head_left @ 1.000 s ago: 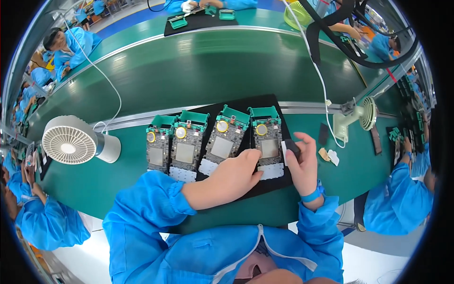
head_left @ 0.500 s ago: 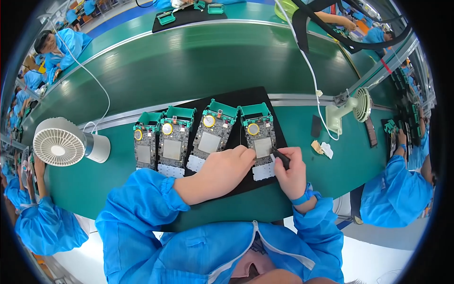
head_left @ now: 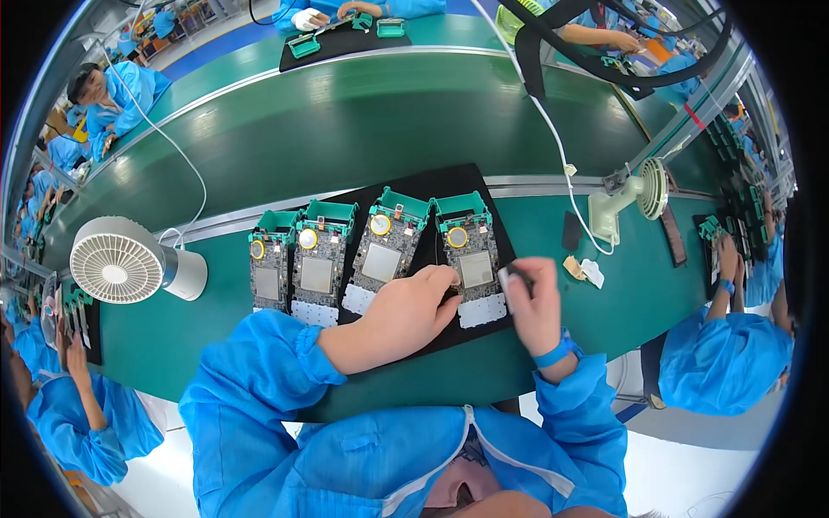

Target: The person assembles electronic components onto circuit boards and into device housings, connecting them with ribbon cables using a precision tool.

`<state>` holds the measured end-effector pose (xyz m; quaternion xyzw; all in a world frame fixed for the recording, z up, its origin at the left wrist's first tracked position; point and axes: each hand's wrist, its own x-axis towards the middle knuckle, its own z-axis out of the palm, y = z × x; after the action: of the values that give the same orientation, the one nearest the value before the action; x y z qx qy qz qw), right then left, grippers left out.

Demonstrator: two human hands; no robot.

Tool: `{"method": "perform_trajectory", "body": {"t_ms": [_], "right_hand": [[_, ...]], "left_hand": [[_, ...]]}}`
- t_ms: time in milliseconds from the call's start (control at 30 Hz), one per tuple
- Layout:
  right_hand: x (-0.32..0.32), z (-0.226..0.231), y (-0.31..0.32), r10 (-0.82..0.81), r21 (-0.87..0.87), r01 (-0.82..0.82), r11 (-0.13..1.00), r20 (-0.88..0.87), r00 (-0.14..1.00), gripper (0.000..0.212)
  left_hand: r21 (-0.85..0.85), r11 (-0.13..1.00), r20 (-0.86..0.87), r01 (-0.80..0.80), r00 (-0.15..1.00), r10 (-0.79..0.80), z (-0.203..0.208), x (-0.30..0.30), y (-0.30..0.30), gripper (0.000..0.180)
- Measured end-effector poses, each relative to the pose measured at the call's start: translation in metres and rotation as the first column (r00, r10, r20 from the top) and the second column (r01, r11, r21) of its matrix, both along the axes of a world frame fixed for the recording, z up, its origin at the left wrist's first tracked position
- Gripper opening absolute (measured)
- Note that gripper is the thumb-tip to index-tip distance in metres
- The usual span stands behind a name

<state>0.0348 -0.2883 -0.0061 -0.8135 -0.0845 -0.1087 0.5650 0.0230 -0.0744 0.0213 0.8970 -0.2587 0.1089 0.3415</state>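
Note:
Four would exceed my count, so several circuit boards stand in a row on a black mat (head_left: pixel 503 233), each with a green plastic holder at its far end, a round yellow-rimmed part and a silver square. My left hand (head_left: pixel 406 306) rests at the left edge of the rightmost circuit board (head_left: pixel 475 269), its thumb and fingertips closed together. What they pinch, if anything, is too small to make out. To the right of that board my right hand (head_left: pixel 537 304) is closed around a small black-handled tool (head_left: pixel 519 278) with a pale end. It is raised off the board and partly hidden by the fingers.
A white fan (head_left: pixel 117 259) stands at the left, a smaller pale green fan (head_left: pixel 626 203) at the right. Near it lie crumpled scraps (head_left: pixel 591 273) and a dark flat piece (head_left: pixel 572 230). A green conveyor belt (head_left: pixel 345 121) runs beyond the table. Co-workers sit on both sides and opposite.
My right hand has lifted the black-handled tool away from the rightmost board, moving slightly right. My left hand stays beside that board, its fingertips shifted a little.

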Motion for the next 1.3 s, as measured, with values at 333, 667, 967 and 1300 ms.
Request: {"method": "perform_trajectory", "body": {"t_ms": [333,667,967,1300], "right_hand": [[0.034,0.03,-0.005,0.12,-0.244,-0.131,0.961,-0.06,0.991,0.013],[0.006,0.121,-0.014,0.296,-0.565,-0.17,0.808,0.139,0.945,0.002],[0.054,0.075,-0.05,0.368,-0.32,-0.405,0.857,-0.172,0.914,0.007],[0.046,0.085,-0.054,0.503,-0.125,-0.564,0.816,-0.327,0.8,0.006]], "left_hand": [[-0.107,0.988,-0.503,0.109,0.851,-0.149,0.033,-0.01,0.001,0.035],[0.036,0.999,0.244,0.007,0.97,-0.016,0.067,-0.005,0.017,0.056],[0.306,0.952,0.204,-0.018,0.978,-0.047,0.029,0.038,0.027,0.059],[0.489,0.792,0.407,-0.366,0.899,0.164,0.035,0.04,0.035,0.034]]}}
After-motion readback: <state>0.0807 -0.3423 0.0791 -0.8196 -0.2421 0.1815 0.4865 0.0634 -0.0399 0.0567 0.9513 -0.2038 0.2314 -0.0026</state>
